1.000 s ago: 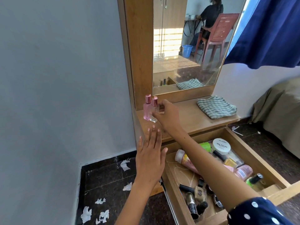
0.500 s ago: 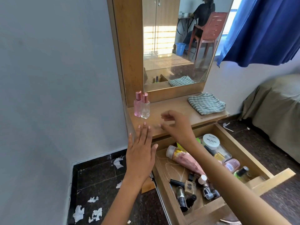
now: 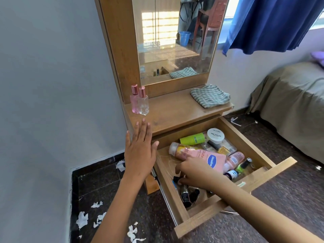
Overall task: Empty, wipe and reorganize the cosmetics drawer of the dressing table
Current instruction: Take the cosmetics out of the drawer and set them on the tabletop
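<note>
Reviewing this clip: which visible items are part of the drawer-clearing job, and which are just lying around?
Job: open drawer, pink lotion tube, nail polish jar, two perfume bottles, folded cloth.
Lying about: torn paper scraps, bed, curtain.

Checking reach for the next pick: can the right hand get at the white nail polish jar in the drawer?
Probably yes: the white nail polish jar sits uncovered atop the clutter in the open drawer, beyond the right hand.

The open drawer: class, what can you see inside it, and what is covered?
Inside the drawer: a pink Vaseline tube, green tube, nail polish jar and small bottles. The right hand covers items beneath it.
</note>
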